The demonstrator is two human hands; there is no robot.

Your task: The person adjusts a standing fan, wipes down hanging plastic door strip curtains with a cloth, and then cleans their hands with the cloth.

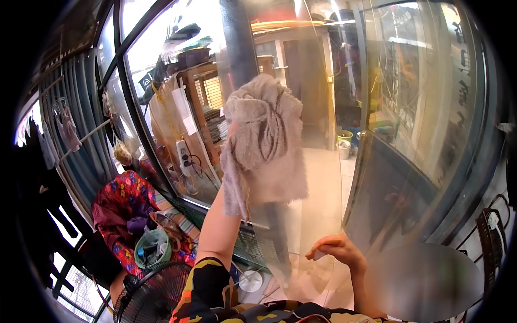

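A grey-beige cloth (269, 145) is spread against a clear, see-through sheet (318, 204) that hangs in front of me. My left arm reaches up to the cloth, and my left hand (232, 131) is almost wholly covered by it, pressing from my side; its fingers are hidden. Lower down and to the right, my right hand (335, 250) is close to the sheet's lower part, fingers extended and bent at the wrist, with nothing seen in it.
A black fan (153, 296) stands at the lower left, near a green basket (152, 247) on red floral fabric (124, 196). Dark-framed glass panels rise at the left. A glazed door (409, 124) stands at the right. Beyond the sheet is a white bucket (344, 149).
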